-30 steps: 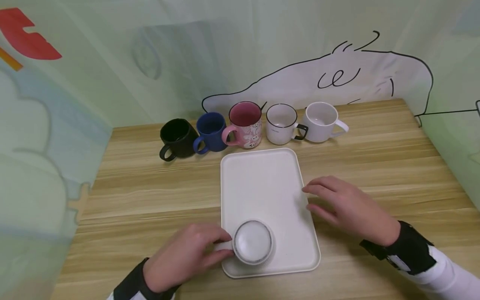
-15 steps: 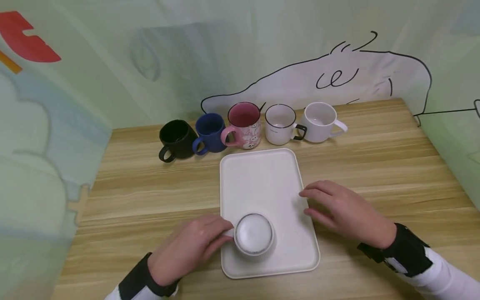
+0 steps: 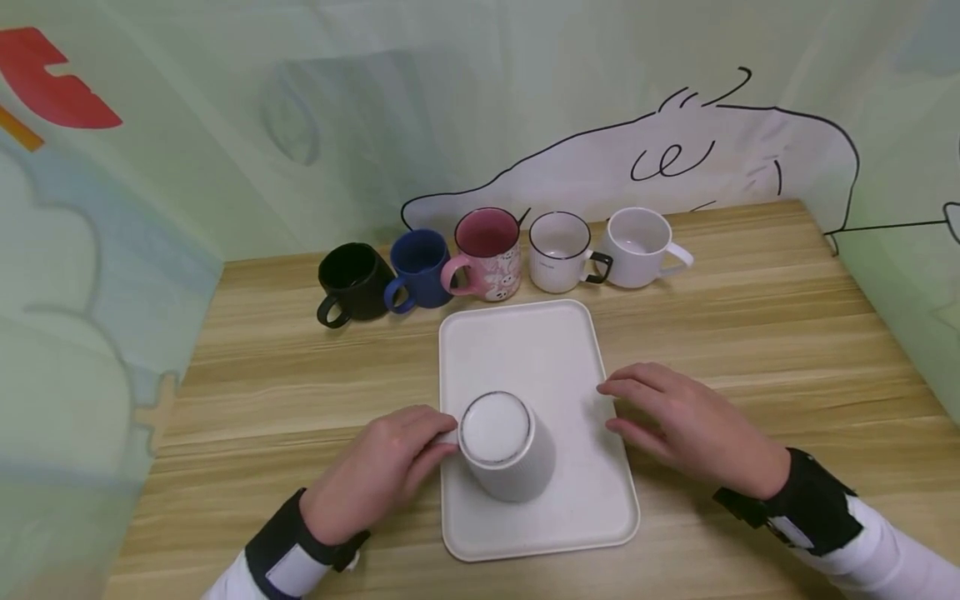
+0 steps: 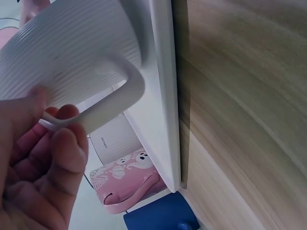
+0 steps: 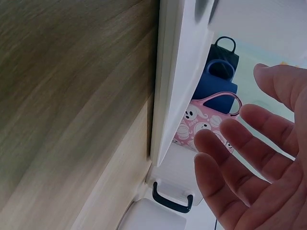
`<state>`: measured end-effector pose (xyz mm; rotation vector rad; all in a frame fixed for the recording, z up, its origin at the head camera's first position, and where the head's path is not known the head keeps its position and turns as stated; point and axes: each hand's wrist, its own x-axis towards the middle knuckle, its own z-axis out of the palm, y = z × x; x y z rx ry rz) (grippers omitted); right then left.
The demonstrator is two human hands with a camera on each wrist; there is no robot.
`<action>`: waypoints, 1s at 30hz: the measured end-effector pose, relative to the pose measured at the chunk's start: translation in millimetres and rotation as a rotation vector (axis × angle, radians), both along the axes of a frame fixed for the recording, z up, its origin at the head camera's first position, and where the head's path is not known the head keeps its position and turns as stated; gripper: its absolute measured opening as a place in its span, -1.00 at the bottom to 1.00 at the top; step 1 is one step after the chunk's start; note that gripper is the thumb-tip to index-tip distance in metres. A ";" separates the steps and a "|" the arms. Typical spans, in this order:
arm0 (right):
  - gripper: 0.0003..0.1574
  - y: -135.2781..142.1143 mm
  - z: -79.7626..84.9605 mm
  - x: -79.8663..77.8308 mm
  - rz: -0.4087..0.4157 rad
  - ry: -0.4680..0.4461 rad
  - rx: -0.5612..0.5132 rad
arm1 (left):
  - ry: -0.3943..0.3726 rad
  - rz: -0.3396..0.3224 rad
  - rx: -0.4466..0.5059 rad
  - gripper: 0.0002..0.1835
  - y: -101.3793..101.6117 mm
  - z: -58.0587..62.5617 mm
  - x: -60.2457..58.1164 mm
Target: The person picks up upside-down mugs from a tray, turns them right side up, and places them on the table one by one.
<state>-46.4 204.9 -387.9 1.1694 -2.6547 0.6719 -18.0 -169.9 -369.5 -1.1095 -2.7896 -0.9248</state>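
A white ribbed mug (image 3: 517, 467) is upside down and tilted over the near part of the white tray (image 3: 528, 350), its base facing up. My left hand (image 3: 378, 467) pinches its handle (image 4: 112, 105) between thumb and fingers from the left side. Whether the mug's rim touches the tray cannot be told. By the tray's right edge my right hand (image 3: 682, 421) hovers with relaxed fingers, holding nothing; the right wrist view shows its fingers (image 5: 240, 163) spread apart.
Behind the tray stands a row of upright mugs: black (image 3: 360, 287), blue (image 3: 422, 271), pink patterned (image 3: 491, 258), white with a black handle (image 3: 557, 254), and plain white (image 3: 637, 250). The wooden table (image 3: 300, 367) meets printed cloth walls (image 3: 360, 125).
My left hand has moved forward a little, and the mug's base has tipped away from me, so more of its side shows. The right hand has barely moved.
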 end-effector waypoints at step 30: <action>-0.36 -32.8 11.4 -28.7 -0.095 -0.466 -0.390 | -0.011 0.248 0.531 -0.78 20.4 9.5 -50.6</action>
